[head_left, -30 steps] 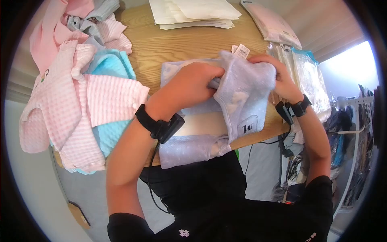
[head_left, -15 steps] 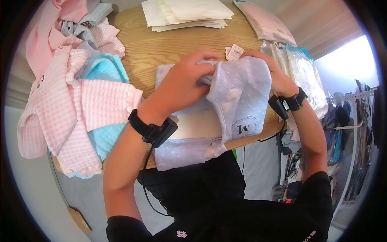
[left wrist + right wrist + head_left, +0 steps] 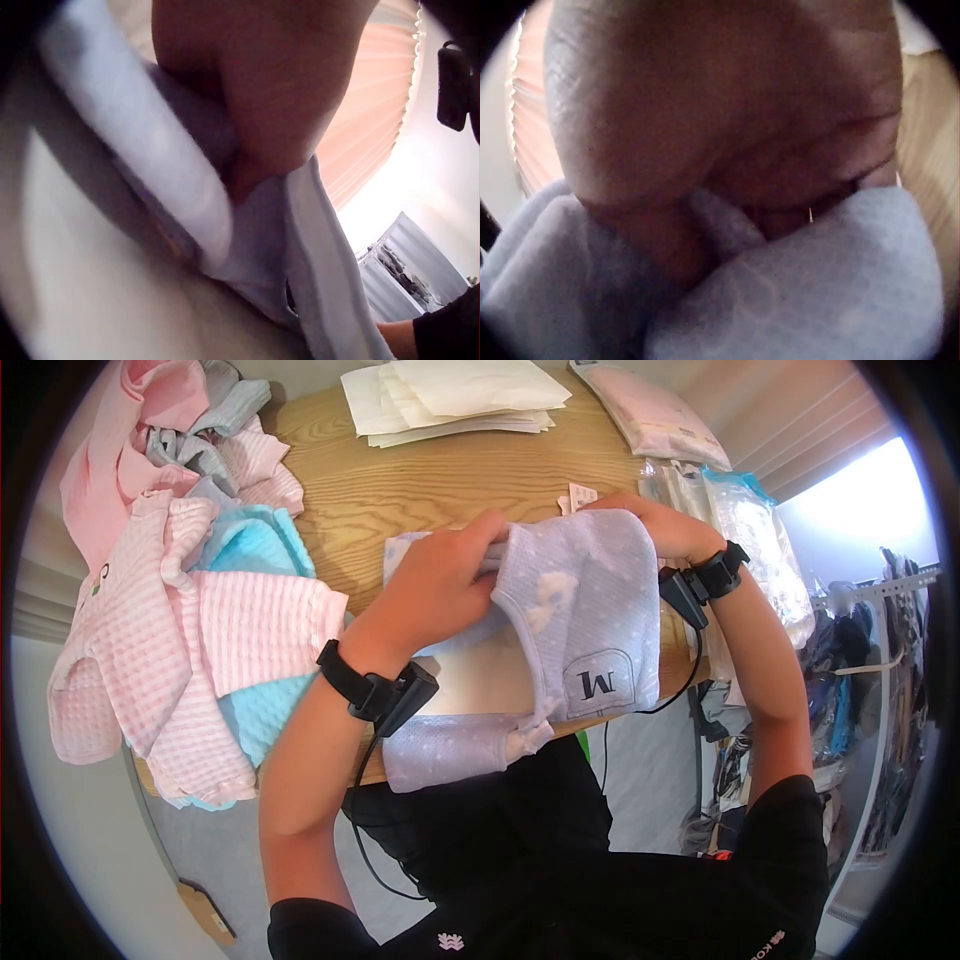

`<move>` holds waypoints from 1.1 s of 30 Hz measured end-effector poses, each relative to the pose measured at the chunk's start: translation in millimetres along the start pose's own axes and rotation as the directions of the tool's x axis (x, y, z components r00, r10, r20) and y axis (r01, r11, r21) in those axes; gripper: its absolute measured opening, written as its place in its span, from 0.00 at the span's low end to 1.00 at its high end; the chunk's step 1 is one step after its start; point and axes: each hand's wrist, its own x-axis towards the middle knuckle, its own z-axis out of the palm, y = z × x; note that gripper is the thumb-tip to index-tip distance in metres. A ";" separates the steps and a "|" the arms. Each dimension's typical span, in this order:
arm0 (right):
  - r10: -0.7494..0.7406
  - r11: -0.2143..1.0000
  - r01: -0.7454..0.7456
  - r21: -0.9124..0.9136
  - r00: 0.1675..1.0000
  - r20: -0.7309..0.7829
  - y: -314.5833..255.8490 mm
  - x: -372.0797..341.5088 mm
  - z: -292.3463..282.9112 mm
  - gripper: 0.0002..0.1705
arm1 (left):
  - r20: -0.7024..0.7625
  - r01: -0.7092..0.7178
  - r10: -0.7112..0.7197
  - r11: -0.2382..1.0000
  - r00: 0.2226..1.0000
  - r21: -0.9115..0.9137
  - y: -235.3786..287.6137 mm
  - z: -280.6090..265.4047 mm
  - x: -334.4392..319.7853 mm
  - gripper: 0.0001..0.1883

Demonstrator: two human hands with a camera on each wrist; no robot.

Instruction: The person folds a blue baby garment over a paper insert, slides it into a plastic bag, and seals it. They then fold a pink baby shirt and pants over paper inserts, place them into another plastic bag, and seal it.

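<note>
A pale lavender garment (image 3: 600, 600) with a light print and a dark M patch lies over the front of the table, partly lifted and folded over. My left hand (image 3: 437, 575) grips its edge near the middle, fingertips tucked into the cloth. At the far right fold, my right hand (image 3: 670, 530) pinches the fabric, its fingers largely hidden. A white tag (image 3: 580, 496) stands up beside it. Beneath the garment a pale flat sheet (image 3: 475, 678) shows. In the left wrist view, the left hand (image 3: 259, 82) reaches between layers; in the right wrist view, cloth bunches under the right hand (image 3: 727, 105).
Pink striped clothes (image 3: 265, 625) and a blue textured one (image 3: 255, 545) are heaped at the left. White sheets (image 3: 460, 395) lie at the back of the wooden table (image 3: 330, 460). Clear plastic bags (image 3: 755, 550) and a bagged pink item (image 3: 655, 415) line the right side.
The lifted part of the garment has come lower and flatter, with the M patch nearer the front edge. My left hand has shifted left with its edge, and the tag shows less.
</note>
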 end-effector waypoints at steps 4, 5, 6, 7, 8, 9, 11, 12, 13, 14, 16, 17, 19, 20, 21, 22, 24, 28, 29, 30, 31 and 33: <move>0.104 0.992 -0.111 0.056 0.988 0.113 5.4 -0.8 -4.1 0.21 | 0.028 -0.012 0.013 0.998 1.000 -0.068 -6.8 4.2 0.3 0.16; 0.106 0.990 -0.119 0.082 0.983 0.148 -1.3 -2.0 -2.2 0.22 | 0.051 0.034 -0.029 0.994 0.998 -0.105 -7.7 4.4 0.6 0.17; 0.015 0.994 -0.020 0.105 0.999 0.047 -9.3 -4.9 5.7 0.22 | 0.076 0.079 -0.069 0.987 0.995 -0.141 -8.3 4.6 1.1 0.18; -0.075 0.990 0.081 0.117 0.996 -0.056 -17.9 -9.4 17.3 0.22 | 0.102 0.125 -0.108 0.977 0.989 -0.176 -8.8 4.8 1.8 0.19; -0.129 0.984 0.140 0.111 0.986 -0.104 -19.3 -11.3 21.1 0.23 | 0.094 0.092 -0.070 0.961 0.993 -0.260 -13.8 8.6 2.5 0.20; -0.182 0.975 0.198 0.101 0.972 -0.151 -20.8 -13.2 25.0 0.23 | 0.082 0.059 -0.033 0.938 0.996 -0.341 -18.1 13.4 4.1 0.20; -0.222 0.970 0.233 0.070 0.966 -0.131 -15.4 -16.6 24.5 0.24 | 0.117 0.112 -0.071 0.913 0.991 -0.393 -24.9 17.1 2.0 0.21; -0.178 0.981 0.185 0.050 0.976 -0.126 -8.3 -18.6 24.9 0.24 | 0.167 0.192 -0.139 0.913 0.976 -0.361 -18.9 13.4 3.3 0.21; -0.132 0.990 0.137 0.030 0.983 -0.125 2.2 -20.6 26.2 0.24 | 0.217 0.269 -0.205 0.907 0.954 -0.324 -14.1 10.7 4.8 0.22; -0.084 0.996 0.086 0.011 0.988 -0.126 8.7 -22.7 27.0 0.24 | 0.229 0.282 -0.223 0.920 0.948 -0.271 -11.1 10.1 5.7 0.21; -0.071 0.986 0.073 -0.152 0.997 0.018 4.7 -25.4 18.3 0.24 | 0.249 0.301 -0.256 0.940 0.934 -0.163 -7.7 9.8 6.8 0.21; -0.055 0.970 0.075 -0.233 0.994 0.092 0.8 -27.0 14.1 0.24 | 0.204 0.224 -0.190 0.962 0.960 -0.157 -11.0 12.6 6.6 0.19; -0.100 0.932 0.094 -0.350 0.995 0.000 -5.7 -33.5 14.9 0.24 | 0.115 0.067 -0.052 0.989 0.992 -0.133 -17.7 19.0 6.2 0.16; -0.127 0.908 0.098 -0.408 0.991 -0.045 -9.8 -36.1 14.3 0.24 | 0.128 0.075 -0.059 0.990 0.990 -0.122 -20.5 19.6 6.2 0.16; -0.108 0.908 0.054 -0.416 0.988 -0.107 -13.3 -39.3 7.1 0.26 | 0.140 0.083 -0.067 0.990 0.988 -0.111 -20.9 19.3 6.5 0.15; -0.090 0.907 0.011 -0.421 0.982 -0.168 -16.8 -43.7 -4.6 0.29 | 0.151 0.091 -0.076 0.991 0.986 -0.101 -21.2 19.1 6.4 0.15; -0.114 0.897 -0.025 -0.441 0.951 -0.287 -37.7 -46.4 -11.2 0.31 | 0.141 0.085 -0.065 0.986 0.988 -0.144 -20.0 20.8 6.4 0.15; -0.046 0.909 0.021 -0.416 0.998 -0.051 -58.2 -23.4 27.5 0.39 | 0.117 0.069 -0.055 0.990 0.992 -0.124 -23.8 23.9 5.3 0.15; -0.045 0.918 0.027 -0.397 0.998 -0.036 -54.6 -17.4 31.4 0.39 | 0.129 0.077 -0.062 0.991 0.990 -0.113 -22.6 23.0 5.7 0.14; -0.044 0.925 0.034 -0.378 0.999 -0.018 -48.2 -10.6 34.7 0.39 | 0.139 0.085 -0.071 0.991 0.988 -0.103 -19.6 21.5 5.6 0.14; -0.046 0.933 0.044 -0.358 0.999 0.003 -44.7 -4.7 35.2 0.39 | 0.147 0.097 -0.083 0.991 0.986 -0.091 -18.0 19.9 4.7 0.14; 0.052 0.952 -0.020 -0.306 0.994 0.097 -45.4 3.6 29.0 0.35 | 0.125 0.116 -0.105 0.989 0.987 -0.087 -16.1 21.2 3.4 0.13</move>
